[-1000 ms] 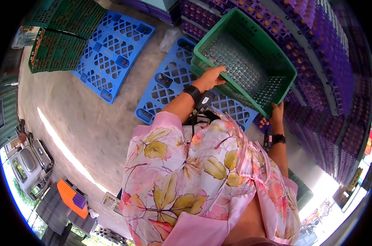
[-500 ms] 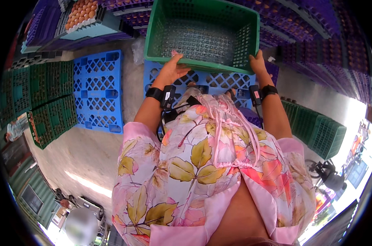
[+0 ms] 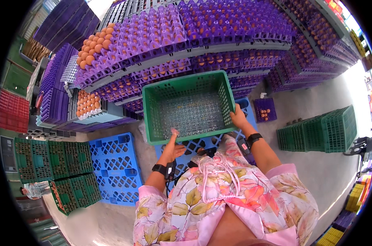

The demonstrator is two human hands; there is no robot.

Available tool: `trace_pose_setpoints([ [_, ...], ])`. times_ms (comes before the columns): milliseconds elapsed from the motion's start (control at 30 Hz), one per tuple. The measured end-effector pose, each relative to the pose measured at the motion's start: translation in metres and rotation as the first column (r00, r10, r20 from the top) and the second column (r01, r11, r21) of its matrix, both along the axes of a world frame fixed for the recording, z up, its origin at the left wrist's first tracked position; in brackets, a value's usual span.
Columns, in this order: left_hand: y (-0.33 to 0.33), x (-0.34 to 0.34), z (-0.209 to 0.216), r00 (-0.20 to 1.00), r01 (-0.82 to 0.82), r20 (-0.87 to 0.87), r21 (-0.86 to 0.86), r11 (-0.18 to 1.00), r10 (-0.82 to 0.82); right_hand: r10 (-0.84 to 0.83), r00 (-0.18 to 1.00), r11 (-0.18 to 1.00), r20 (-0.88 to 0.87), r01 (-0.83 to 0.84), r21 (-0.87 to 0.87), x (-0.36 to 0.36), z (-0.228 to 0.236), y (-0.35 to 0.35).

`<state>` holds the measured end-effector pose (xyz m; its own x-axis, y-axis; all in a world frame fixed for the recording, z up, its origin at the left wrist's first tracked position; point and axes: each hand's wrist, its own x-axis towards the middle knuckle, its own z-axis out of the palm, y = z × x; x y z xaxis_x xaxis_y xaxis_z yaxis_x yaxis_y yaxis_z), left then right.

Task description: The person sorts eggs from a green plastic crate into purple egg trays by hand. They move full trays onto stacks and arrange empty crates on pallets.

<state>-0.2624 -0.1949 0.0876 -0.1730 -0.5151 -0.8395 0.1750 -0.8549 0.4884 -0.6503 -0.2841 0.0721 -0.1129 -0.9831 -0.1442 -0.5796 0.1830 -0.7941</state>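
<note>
I hold an empty green plastic crate (image 3: pixel 186 88) in front of me, above a blue pallet (image 3: pixel 202 145). My left hand (image 3: pixel 172 148) grips the crate's near rim at its lower left. Around the near right corner closes my right hand (image 3: pixel 237 117). Both wrists wear black bands. The crate's mesh floor is bare. Behind the crate stand stacks of purple egg trays (image 3: pixel 218 24), some showing brown eggs (image 3: pixel 96 43).
Another blue pallet (image 3: pixel 116 164) lies on the concrete floor at my left, with flat green crates (image 3: pixel 50 160) beyond it. Upright green crates (image 3: pixel 321 131) stand at the right. A small purple tray with a few eggs (image 3: pixel 264 110) lies on the floor.
I have turned with the crate, so the purple egg-tray stacks now fill the view behind it. Both hands have stayed on the crate's rim.
</note>
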Motion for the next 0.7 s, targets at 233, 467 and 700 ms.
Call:
trace_pose_setpoints([
  [233,-0.006,-0.014,0.059,0.932,0.36,0.102,-0.123,0.925,-0.349,0.238,0.965,0.971,0.113,-0.24,0.006,-0.009,0.028,-0.001],
  [467,0.003,-0.025,0.073,0.961,0.242,0.201,-0.292,0.925,-0.188,0.396,0.912,0.912,0.108,-0.405,0.071,-0.014,0.035,-0.013],
  [700,0.114,0.018,0.038,0.922,-0.012,0.369,-0.279,0.96,0.119,0.315,0.929,0.949,-0.195,-0.303,0.09,-0.032,0.012,-0.017],
])
